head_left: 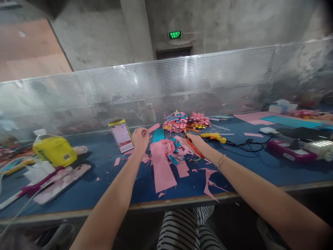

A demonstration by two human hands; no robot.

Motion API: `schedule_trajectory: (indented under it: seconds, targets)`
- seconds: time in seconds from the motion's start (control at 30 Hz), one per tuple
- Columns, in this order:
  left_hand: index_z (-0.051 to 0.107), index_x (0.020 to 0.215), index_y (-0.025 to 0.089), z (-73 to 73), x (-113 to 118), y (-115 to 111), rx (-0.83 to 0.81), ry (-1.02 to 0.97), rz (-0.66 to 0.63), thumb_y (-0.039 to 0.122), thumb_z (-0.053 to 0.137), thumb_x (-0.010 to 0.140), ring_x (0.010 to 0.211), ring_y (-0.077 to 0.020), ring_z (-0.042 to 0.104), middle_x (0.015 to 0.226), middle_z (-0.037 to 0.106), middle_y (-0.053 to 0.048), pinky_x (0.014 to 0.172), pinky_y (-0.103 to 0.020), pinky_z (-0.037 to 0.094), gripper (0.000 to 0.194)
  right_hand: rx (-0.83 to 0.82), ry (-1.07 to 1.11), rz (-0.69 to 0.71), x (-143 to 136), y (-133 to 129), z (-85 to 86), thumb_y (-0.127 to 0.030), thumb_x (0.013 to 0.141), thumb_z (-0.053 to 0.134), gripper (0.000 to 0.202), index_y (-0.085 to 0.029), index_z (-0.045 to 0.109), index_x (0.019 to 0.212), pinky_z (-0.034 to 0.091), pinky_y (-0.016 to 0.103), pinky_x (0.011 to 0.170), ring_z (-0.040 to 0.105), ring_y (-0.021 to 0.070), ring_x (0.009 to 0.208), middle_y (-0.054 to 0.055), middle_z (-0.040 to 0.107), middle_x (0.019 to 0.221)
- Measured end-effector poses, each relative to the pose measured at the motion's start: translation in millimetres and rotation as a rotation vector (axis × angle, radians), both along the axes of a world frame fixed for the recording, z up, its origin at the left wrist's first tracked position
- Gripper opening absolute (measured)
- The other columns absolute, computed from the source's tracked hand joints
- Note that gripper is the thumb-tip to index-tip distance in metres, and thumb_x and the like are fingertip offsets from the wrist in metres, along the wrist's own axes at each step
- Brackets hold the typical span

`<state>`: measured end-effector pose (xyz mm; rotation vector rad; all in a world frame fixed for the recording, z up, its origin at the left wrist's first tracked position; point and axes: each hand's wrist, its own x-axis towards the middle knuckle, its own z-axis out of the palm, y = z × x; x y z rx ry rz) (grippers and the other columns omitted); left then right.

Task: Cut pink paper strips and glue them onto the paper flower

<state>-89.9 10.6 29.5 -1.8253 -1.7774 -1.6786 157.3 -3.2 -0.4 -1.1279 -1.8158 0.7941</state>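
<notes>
My left hand (141,136) pinches a narrow pink paper strip (154,127), which sticks out to the right of the fingers. In my right hand (195,141) is a pair of red-handled scissors (198,152), blades pointing up and left; whether they are spread is too blurred to tell. Between the hands lie a wide pink paper piece (163,170) and a blue paper strip (158,134), beside curled and cut pink and blue pieces. Two fringed paper bundles (174,121) rest behind the scissors. Pink scraps (208,184) are scattered near the table's front.
A phone (122,137) leans upright left of my left hand. Farther left are a yellow-filled bottle (54,149) and another phone (65,184). A yellow glue gun (215,137) with a black cable lies at right, near a purple box (291,151). A perforated metal panel (229,76) borders the back.
</notes>
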Motion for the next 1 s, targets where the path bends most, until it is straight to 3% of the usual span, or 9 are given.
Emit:
schedule_trajectory:
  seconds: [0.07, 0.17, 0.27, 0.43, 0.57, 0.67, 0.8, 1.0]
  targets:
    - [0.059, 0.074, 0.016, 2.8, -12.8, -1.3, 0.108, 0.15, 0.254, 0.02, 0.045, 0.074, 0.115, -0.0253, 0.04, 0.111, 0.055, -0.012, 0.098, -0.041, 0.027, 0.014, 0.104, -0.228, -0.086, 2.5, 3.0, -2.7, -0.032, 0.073, 0.053, 0.015, -0.018, 0.048, 0.073, 0.031, 0.024, 0.055, 0.056, 0.0186, 0.068, 0.004, 0.056, 0.064]
    - [0.059, 0.081, 0.016, 2.0, -28.7, -3.0, 0.072, 0.231, 0.48, 0.02, 0.041, 0.077, 0.128, -0.0284, 0.021, 0.13, 0.041, -0.012, 0.101, -0.046, 0.02, 0.019, 0.216, -0.573, -0.175, 2.4, 7.1, -8.0, -0.04, 0.077, 0.05, 0.024, -0.016, 0.05, 0.082, 0.032, 0.024, 0.055, 0.06, 0.0205, 0.072, 0.009, 0.062, 0.074]
    - [0.058, 0.088, 0.012, -4.2, -37.7, -0.7, -0.062, 0.255, 0.557, 0.019, 0.04, 0.077, 0.129, -0.0315, 0.015, 0.132, 0.038, -0.016, 0.1, -0.051, 0.018, 0.022, 0.237, -0.694, -0.176, 0.1, 10.0, -13.0, -0.043, 0.08, 0.045, 0.029, -0.015, 0.052, 0.085, 0.033, 0.023, 0.055, 0.061, 0.02, 0.074, 0.01, 0.064, 0.076]
    - [0.058, 0.092, 0.009, -14.7, -38.5, 6.2, -0.227, 0.239, 0.555, 0.018, 0.041, 0.076, 0.128, -0.0359, 0.015, 0.134, 0.033, -0.02, 0.097, -0.054, 0.021, 0.025, 0.243, -0.736, -0.163, -1.8, 8.3, -13.4, -0.042, 0.079, 0.048, 0.028, -0.015, 0.054, 0.086, 0.033, 0.022, 0.057, 0.061, 0.0196, 0.077, 0.01, 0.065, 0.079]
    - [0.059, 0.084, 0.013, -16.4, -31.3, 8.9, -0.208, 0.183, 0.522, 0.018, 0.042, 0.075, 0.126, -0.0345, 0.021, 0.13, 0.039, -0.018, 0.094, -0.054, 0.025, 0.02, 0.209, -0.739, -0.147, -2.7, 2.6, -9.6, -0.036, 0.08, 0.046, 0.026, -0.014, 0.054, 0.09, 0.034, 0.023, 0.06, 0.061, 0.0202, 0.08, 0.011, 0.065, 0.084]
    - [0.06, 0.075, 0.016, -13.4, -24.6, 10.6, -0.142, 0.142, 0.446, 0.019, 0.044, 0.075, 0.116, -0.0298, 0.037, 0.114, 0.052, -0.014, 0.091, -0.047, 0.031, 0.016, 0.173, -0.794, -0.138, -3.6, 0.9, -8.8, -0.032, 0.079, 0.043, 0.024, -0.013, 0.056, 0.088, 0.033, 0.024, 0.06, 0.06, 0.0209, 0.081, 0.012, 0.064, 0.088]
    - [0.06, 0.071, 0.017, -9.2, -16.7, 11.9, -0.09, 0.112, 0.194, 0.023, 0.047, 0.073, 0.093, -0.0229, 0.052, 0.085, 0.062, -0.008, 0.085, -0.038, 0.037, 0.014, 0.176, -0.864, -0.115, -3.0, 4.2, -12.2, -0.028, 0.075, 0.045, 0.023, -0.013, 0.058, 0.086, 0.032, 0.024, 0.059, 0.06, 0.0204, 0.079, 0.012, 0.064, 0.086]
    - [0.065, 0.072, 0.018, -12.6, -6.4, 8.8, -0.185, -0.195, -0.146, 0.029, 0.057, 0.064, 0.069, -0.017, 0.056, 0.074, 0.064, -0.004, 0.063, -0.028, 0.043, 0.016, 0.17, -0.86, -0.211, 2.8, 10.9, -17.8, -0.03, 0.075, 0.045, 0.027, -0.01, 0.055, 0.09, 0.032, 0.024, 0.058, 0.059, 0.0204, 0.081, 0.013, 0.064, 0.089]
